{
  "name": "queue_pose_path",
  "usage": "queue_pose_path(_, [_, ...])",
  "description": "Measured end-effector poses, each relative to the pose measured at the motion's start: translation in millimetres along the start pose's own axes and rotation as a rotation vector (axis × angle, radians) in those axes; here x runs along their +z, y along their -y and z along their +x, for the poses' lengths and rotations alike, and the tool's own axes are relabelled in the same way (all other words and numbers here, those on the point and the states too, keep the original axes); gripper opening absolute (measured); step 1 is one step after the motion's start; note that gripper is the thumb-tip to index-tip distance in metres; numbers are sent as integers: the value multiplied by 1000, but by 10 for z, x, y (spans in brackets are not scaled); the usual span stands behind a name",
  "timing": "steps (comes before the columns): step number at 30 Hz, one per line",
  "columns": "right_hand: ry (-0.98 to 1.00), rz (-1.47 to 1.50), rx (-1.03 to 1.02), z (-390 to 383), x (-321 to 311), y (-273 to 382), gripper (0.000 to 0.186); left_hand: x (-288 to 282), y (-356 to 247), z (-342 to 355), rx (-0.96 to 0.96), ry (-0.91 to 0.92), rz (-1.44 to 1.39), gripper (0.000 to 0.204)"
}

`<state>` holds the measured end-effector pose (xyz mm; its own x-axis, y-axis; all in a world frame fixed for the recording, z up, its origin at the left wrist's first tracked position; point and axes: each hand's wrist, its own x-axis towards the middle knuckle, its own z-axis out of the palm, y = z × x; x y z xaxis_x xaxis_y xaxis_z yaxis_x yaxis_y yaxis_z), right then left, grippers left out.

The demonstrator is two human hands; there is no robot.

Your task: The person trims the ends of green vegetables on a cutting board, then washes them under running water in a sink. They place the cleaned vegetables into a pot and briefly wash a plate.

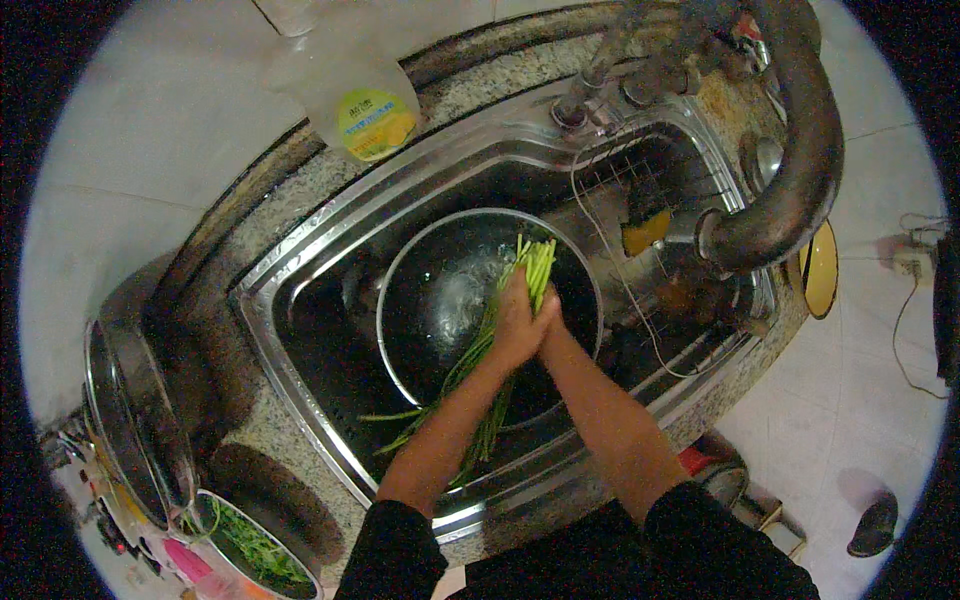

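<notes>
- Left hand: closed around a bunch of long green stalks, gripping near the cut ends.
- Right hand: pressed against the left, mostly hidden behind it; grip cannot be told.
- Stalks: lying across a round steel basin holding water, leafy ends trailing over its near rim.
- Basin sits in a steel sink.
- Wire rack on sink's right side.
</notes>
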<state>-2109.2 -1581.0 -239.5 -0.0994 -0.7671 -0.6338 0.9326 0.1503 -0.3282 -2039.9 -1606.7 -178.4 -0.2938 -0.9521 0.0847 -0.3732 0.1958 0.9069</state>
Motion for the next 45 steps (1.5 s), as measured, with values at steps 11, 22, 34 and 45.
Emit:
queue_pose_path(11, [-668,-841,67,-547,785,427,78,-790,394,336,7,40,791,32])
queue_pose_path(22, [-202,-545,104,-458,853,270,50,-194,-75,-114,-209,204,191,55])
queue_pose_path(34, [-571,-1117,-157,-350,399,307,68,-836,396,237,-47,284,864,58])
queue_pose_path(45, [-626,-1378,108,-395,613,323,74,-355,453,-209,277,310,891,65])
